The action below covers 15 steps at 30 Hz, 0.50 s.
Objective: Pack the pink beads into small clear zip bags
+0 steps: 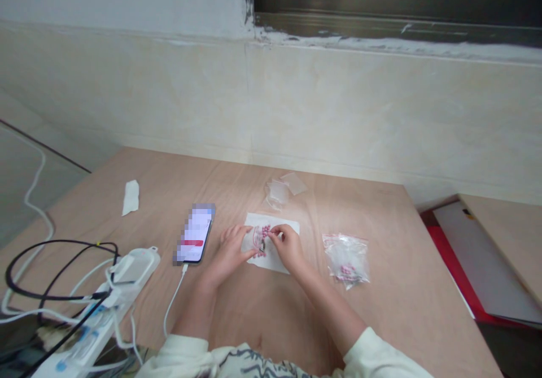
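Note:
A sheet of white paper point(277, 262) lies on the table in front of me, with pink beads point(266, 231) above it that look like a beaded bracelet. My right hand point(288, 248) pinches the beads at their right side between thumb and fingertips. Curved around the left side is my left hand point(232, 248), its thumb and forefinger at the edges of a small clear zip bag point(256, 238) with a red stripe. Some beads and a small dark piece show between the hands; whether the beads are inside the bag is too small to tell.
Right of the paper lies a larger clear zip bag point(346, 259) with pink beads inside. Small clear bags point(278, 192) lie behind the paper. To the left are a charging phone point(197, 234), a white paper scrap point(131, 197) and a power strip point(135, 265) with tangled cables.

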Each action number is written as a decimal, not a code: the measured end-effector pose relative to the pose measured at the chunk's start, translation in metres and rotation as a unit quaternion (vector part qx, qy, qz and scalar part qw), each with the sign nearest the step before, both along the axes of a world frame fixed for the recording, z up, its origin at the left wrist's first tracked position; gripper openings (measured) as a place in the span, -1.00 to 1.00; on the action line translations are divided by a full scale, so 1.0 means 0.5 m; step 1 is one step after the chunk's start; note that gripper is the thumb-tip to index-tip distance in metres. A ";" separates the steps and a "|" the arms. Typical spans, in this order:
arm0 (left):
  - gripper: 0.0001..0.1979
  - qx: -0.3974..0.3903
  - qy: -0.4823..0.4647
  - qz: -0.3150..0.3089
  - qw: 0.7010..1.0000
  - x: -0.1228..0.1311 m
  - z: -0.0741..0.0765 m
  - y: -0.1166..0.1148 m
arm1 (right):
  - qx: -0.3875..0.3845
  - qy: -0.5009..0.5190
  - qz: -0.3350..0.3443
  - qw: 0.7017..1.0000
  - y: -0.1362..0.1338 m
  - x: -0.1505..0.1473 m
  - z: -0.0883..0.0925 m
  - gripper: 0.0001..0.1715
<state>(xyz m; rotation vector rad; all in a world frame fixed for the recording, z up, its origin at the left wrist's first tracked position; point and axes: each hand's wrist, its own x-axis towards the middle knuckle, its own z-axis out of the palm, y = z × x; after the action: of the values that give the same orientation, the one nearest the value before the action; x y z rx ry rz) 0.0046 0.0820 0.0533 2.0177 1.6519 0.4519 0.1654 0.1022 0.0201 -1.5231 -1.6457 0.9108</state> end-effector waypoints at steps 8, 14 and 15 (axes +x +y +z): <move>-0.55 0.019 -0.016 0.006 1.000 -0.003 -0.021 0.009 | -0.011 0.034 0.029 0.999 0.025 -0.007 0.008 -0.87; -0.54 0.022 -0.026 0.003 0.999 -0.011 -0.022 0.011 | 0.002 -0.065 0.087 0.994 0.056 0.018 -0.028 -0.79; -0.54 0.022 -0.026 0.004 0.999 -0.010 -0.022 0.011 | -0.003 -0.070 0.093 0.993 0.058 0.019 -0.029 -0.81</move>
<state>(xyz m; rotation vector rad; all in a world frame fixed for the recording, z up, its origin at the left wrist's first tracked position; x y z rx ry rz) -0.0007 0.0874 0.0423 2.0129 1.6328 0.5437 0.1749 0.1311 0.0057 -1.4849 -1.9125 0.9239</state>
